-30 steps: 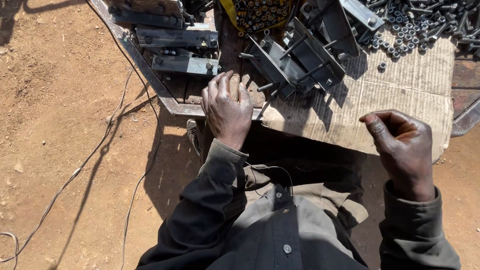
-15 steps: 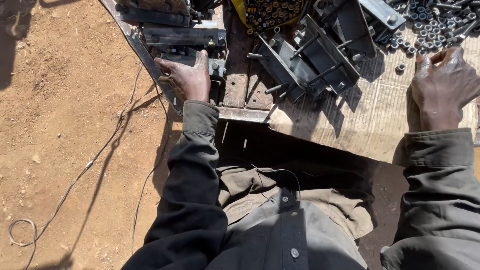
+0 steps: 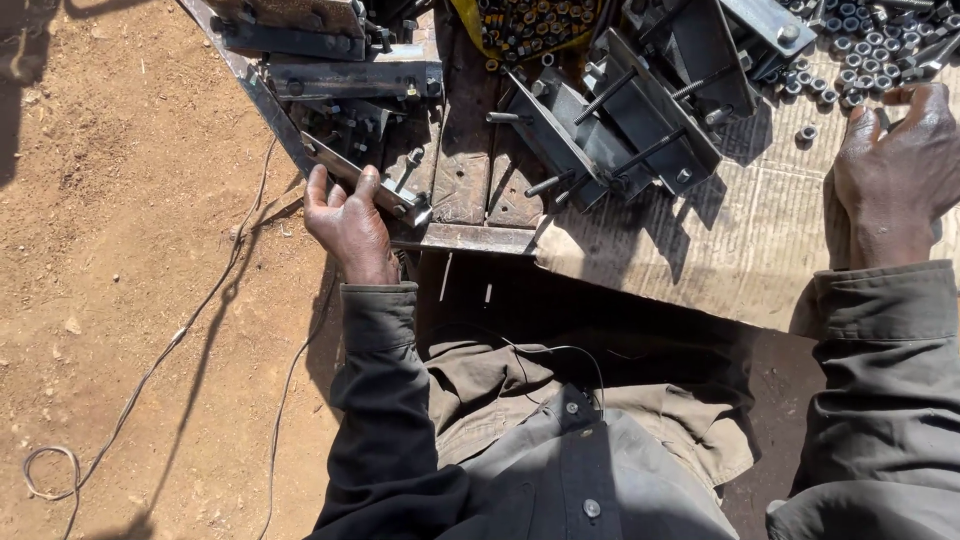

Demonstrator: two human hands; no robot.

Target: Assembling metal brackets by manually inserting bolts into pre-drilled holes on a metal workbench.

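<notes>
The ground is dry reddish-brown dirt (image 3: pixel 130 250) in hard sunlight, with a thin wire (image 3: pixel 180 335) trailing across it from about 11 o'clock down to a small loop at 8 o'clock. At 12 o'clock sits a low table (image 3: pixel 470 238) of rusty steel, its right part covered by worn cardboard (image 3: pixel 760 240).

The left hand (image 3: pixel 348 222), at 10 o'clock, curls its fingers over the edge of a flat steel bracket (image 3: pixel 365 180) at the table's near-left corner and holds it. The right hand (image 3: pixel 895 175), at 2 o'clock, lies half open with fingers spread over the cardboard, just beside a scatter of loose nuts (image 3: pixel 850 50); whether it grips any of them I cannot tell.

Between the hands stand dark bolted steel assemblies (image 3: pixel 620 120) with threaded rods. A yellow container of nuts (image 3: pixel 525 25) at 12 o'clock is cut off by the top edge, as are more brackets (image 3: pixel 320 25) at 11 o'clock. The person's lap lies in deep shadow.
</notes>
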